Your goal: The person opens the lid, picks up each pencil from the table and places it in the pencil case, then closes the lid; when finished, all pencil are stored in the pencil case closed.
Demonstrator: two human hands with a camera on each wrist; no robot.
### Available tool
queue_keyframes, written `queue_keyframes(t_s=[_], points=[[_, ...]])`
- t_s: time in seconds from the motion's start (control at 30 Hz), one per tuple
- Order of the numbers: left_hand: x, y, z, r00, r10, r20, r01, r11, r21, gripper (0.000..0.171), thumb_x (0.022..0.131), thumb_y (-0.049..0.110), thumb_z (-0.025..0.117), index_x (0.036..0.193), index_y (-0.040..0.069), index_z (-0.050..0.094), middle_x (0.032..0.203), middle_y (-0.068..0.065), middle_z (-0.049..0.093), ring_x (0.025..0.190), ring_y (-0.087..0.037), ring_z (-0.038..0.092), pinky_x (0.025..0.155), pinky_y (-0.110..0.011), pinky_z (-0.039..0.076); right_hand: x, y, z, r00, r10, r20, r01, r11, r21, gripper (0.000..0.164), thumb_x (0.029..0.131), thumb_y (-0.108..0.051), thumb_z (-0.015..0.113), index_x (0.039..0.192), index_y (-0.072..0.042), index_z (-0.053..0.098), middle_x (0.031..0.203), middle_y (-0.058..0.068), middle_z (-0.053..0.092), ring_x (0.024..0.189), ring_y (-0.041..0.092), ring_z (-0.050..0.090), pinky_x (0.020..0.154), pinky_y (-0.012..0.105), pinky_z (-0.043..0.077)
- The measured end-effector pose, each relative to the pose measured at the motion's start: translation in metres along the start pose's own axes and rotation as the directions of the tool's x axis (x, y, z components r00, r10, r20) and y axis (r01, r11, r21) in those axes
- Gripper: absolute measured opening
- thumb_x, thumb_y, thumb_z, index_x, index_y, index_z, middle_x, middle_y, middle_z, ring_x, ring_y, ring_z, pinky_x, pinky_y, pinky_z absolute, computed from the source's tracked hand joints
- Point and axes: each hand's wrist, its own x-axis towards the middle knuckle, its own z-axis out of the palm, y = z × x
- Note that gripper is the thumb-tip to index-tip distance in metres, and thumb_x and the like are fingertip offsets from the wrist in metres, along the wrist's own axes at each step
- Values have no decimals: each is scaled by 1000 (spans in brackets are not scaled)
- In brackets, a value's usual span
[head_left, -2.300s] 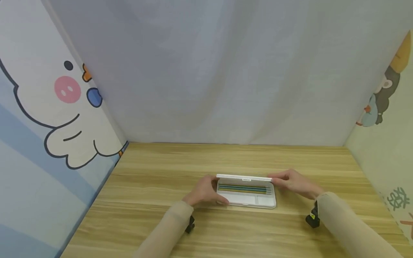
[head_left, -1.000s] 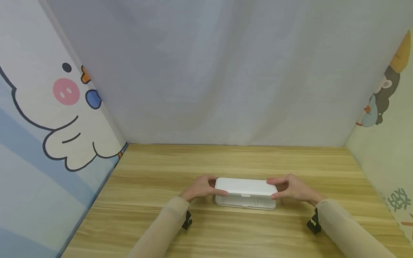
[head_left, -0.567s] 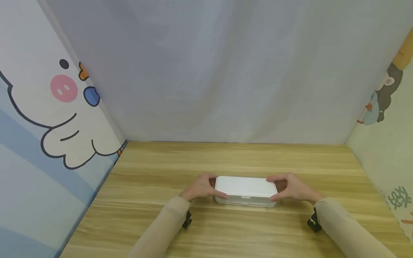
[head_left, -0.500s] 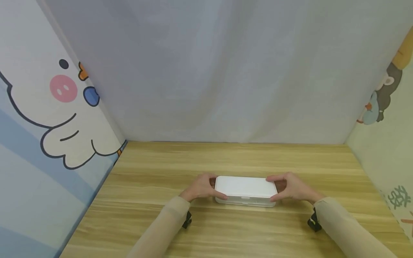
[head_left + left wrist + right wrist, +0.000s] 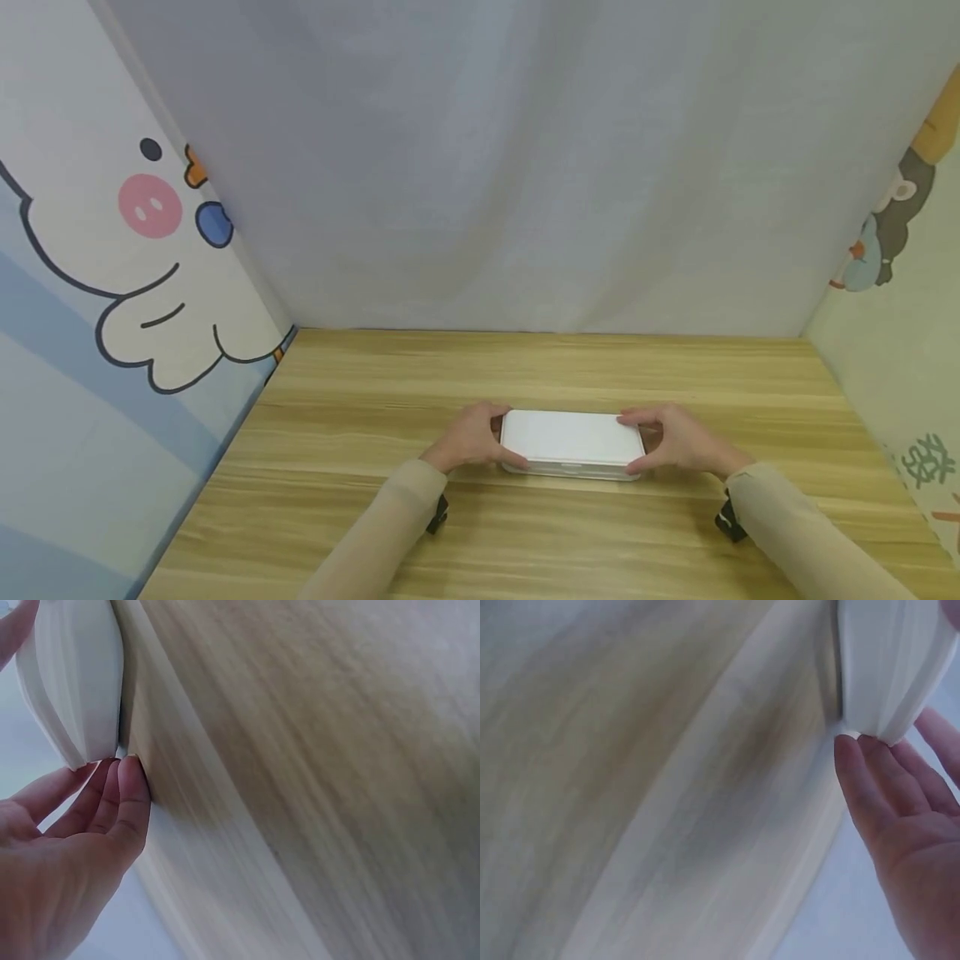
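Note:
A white pencil case [image 5: 572, 437] lies lengthwise on the wooden table, its lid down over the base. My left hand [image 5: 471, 437] grips its left end, thumb at the front edge and fingers round the back corner. At the other end my right hand [image 5: 681, 438] holds it the same way, with a finger on the lid's back corner. In the left wrist view, fingertips [image 5: 133, 776] touch the far edge of the case [image 5: 82, 667]. The right wrist view has fingers [image 5: 889, 776] against the opposite end. Whatever lies inside the case is hidden.
The wooden table [image 5: 360, 392] reaches back to a pale grey curtain [image 5: 480, 192]. Cartoon-printed panels stand at the left [image 5: 67, 350] and right [image 5: 892, 358]. A small black device [image 5: 731, 522] sits under the right sleeve.
The raised lid has come down towards me over the pencils inside and the gap at the front has closed. My right hand's thumb has moved to the front edge.

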Motion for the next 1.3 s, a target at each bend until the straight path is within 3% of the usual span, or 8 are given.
queue_keyframes(t_s=[0.17,0.33,0.43,0.73,1.03,1.3], points=[[0,-1,2,998,52,-21,-50,997,54,76,53,49,90,112,8,65,89,7,60,81,-13,54,73,-27,46,0,0,5,999,-26,-41,20,990,-142,83,59,-37,89,125,4,59,130,21,54,122,40,46,99,50,36],[0,-2,3,997,60,-43,-54,990,127,91,52,52,89,123,1,60,100,-2,58,89,-15,51,81,-30,46,0,-1,9,997,-49,-63,31,965,-259,84,59,-40,89,126,2,60,131,20,54,119,40,48,97,51,38],[-1,-1,4,998,46,-50,-37,986,165,99,52,53,89,129,0,56,103,-4,56,90,-16,50,82,-31,45,0,-2,11,997,-48,-67,28,960,-280,84,59,-38,90,126,3,59,131,22,52,116,38,51,93,50,42],[-2,1,6,998,-2,-58,11,988,153,96,51,51,90,128,3,58,97,2,53,85,-14,47,76,-28,44,-2,-5,13,996,-40,-76,16,954,-301,85,59,-38,90,126,4,59,133,23,51,115,40,51,92,50,43],[-5,-1,9,997,-6,-77,14,995,98,95,50,48,91,127,3,59,107,-3,57,97,-18,51,88,-34,44,-2,-4,14,998,-21,-63,1,952,-307,87,58,-39,90,127,4,58,134,23,50,114,38,52,90,48,45],[-7,-1,13,996,-10,-91,20,995,101,100,49,49,91,131,3,57,111,-6,54,100,-21,49,89,-36,43,-1,-3,14,998,-15,-58,-5,948,-319,88,57,-37,90,128,4,57,135,22,49,113,38,52,90,48,44]])
